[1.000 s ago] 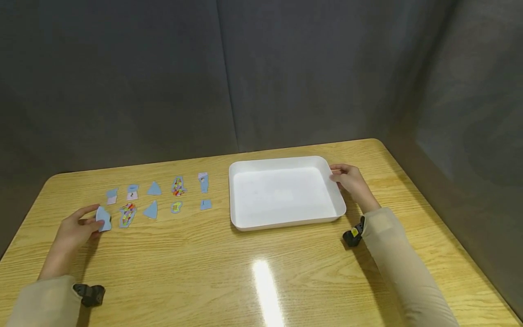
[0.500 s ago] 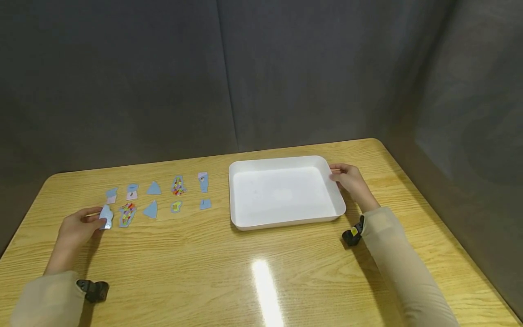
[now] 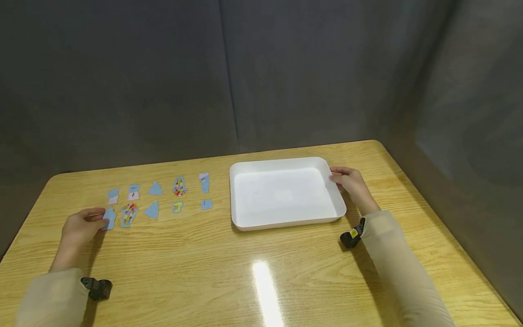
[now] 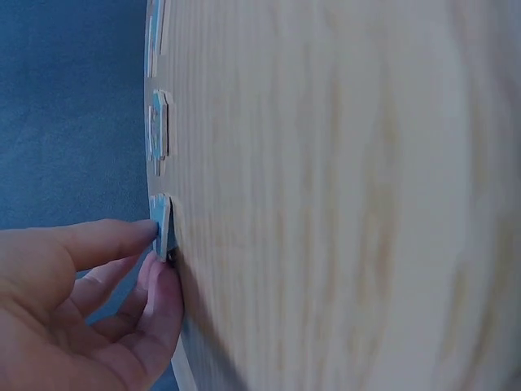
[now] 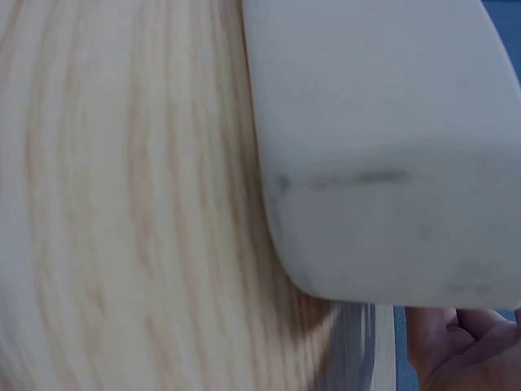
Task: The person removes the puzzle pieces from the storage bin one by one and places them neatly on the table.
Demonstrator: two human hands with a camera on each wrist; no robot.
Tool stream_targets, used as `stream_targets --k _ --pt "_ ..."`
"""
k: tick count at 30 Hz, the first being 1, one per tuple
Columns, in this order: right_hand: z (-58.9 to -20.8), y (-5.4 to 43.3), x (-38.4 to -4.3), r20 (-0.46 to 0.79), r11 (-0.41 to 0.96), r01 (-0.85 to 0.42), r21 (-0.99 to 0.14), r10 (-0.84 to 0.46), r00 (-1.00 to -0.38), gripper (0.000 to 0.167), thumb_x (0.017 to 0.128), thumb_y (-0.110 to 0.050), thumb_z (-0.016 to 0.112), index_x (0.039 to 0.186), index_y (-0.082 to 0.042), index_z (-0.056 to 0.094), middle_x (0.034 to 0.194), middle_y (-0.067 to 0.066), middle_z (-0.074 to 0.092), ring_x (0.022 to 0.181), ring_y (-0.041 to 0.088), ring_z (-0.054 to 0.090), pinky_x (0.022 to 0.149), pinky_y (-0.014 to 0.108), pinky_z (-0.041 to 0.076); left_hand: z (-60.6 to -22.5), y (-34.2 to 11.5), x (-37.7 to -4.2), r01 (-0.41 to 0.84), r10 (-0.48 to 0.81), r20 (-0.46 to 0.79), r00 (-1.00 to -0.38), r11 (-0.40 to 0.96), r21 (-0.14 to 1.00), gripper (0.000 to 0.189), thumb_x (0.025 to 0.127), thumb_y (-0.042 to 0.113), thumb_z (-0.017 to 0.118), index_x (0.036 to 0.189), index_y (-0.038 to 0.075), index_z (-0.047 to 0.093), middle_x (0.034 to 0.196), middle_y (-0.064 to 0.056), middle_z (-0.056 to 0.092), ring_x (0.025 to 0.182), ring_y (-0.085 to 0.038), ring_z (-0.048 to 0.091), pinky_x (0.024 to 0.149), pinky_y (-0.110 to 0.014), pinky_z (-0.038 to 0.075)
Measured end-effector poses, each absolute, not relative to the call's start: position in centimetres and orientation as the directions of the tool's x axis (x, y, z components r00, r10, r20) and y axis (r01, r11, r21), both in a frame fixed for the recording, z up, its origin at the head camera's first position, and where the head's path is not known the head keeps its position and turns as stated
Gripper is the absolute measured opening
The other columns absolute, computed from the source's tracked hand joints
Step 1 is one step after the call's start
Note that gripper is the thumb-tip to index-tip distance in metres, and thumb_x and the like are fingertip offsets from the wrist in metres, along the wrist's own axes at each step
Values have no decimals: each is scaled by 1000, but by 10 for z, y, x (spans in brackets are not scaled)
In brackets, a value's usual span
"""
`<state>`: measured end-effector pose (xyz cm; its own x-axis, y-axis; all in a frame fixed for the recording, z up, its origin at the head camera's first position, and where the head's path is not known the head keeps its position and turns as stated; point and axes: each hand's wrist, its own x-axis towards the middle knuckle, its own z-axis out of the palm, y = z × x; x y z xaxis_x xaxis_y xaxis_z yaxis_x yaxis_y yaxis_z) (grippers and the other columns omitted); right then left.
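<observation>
At the table's left, my left hand (image 3: 79,228) pinches a pale blue jigsaw puzzle piece (image 3: 109,219) by its left side. In the left wrist view the thumb and fingers meet at this piece (image 4: 162,228), which sits close over the wood. Just right of it lies a multicoloured puzzle piece (image 3: 129,214). On the other side, my right hand (image 3: 354,187) grips the right rim of a white rectangular tray (image 3: 288,225). The tray's inside shows only its bare white floor. In the right wrist view the tray's wall covers part of the right hand (image 5: 464,346).
More puzzle pieces lie flat in two rows, among them a blue triangle (image 3: 155,188), a yellow-patterned piece (image 3: 177,207) and a small blue piece (image 3: 206,204). A dark curtain (image 3: 163,81) hangs behind the wooden table (image 3: 184,272).
My left hand has shifted slightly right with the blue puzzle piece, which has turned and come down flatter beside the multicoloured one. My right hand stays at the tray rim.
</observation>
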<state>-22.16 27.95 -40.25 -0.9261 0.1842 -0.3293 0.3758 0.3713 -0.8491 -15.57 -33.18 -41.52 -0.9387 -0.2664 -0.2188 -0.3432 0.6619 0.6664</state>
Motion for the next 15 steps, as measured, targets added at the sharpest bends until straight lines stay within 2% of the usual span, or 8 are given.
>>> stream_targets --k 2,4,8,12,15 --pt "-403 279 -221 -329 366 375 -852 184 -926 47 95 -17 53 139 -1 46 132 12 51 88 4 49 73 13 44 -415 -333 -155 -348 -270 -223 -937 649 676 46 92 7 54 131 -16 44 104 -24 62 62 14 43 55 -14 49" --pt "-404 279 -220 -328 354 372 -858 181 -927 47 95 -18 53 138 -1 46 130 11 50 87 4 49 72 12 44 -416 -334 -155 -348 -271 -222 -937 643 683 47 92 7 55 131 -16 44 90 -6 64 62 15 44 56 -14 49" --pt "-406 282 -218 -341 290 369 -883 143 -929 51 96 -22 54 140 -1 43 118 0 53 85 -1 51 72 10 46 -415 -338 -153 -361 -277 -238 -931 598 716 51 93 11 56 135 -15 41 79 23 52 63 18 44 57 -12 49" --pt "-409 285 -215 -351 221 366 -904 105 -931 54 95 -24 55 142 0 40 101 -12 54 81 -5 55 72 10 49 -411 -338 -151 -395 -309 -265 -913 518 758 54 95 12 54 140 -12 35 73 31 46 63 17 46 59 -12 48" --pt "-410 286 -213 -351 220 364 -905 97 -932 57 96 -27 55 143 0 38 101 -10 54 78 -6 56 71 10 49 -404 -335 -150 -386 -326 -251 -911 467 796 52 95 10 52 141 -10 35 72 32 45 65 15 49 60 -11 49"
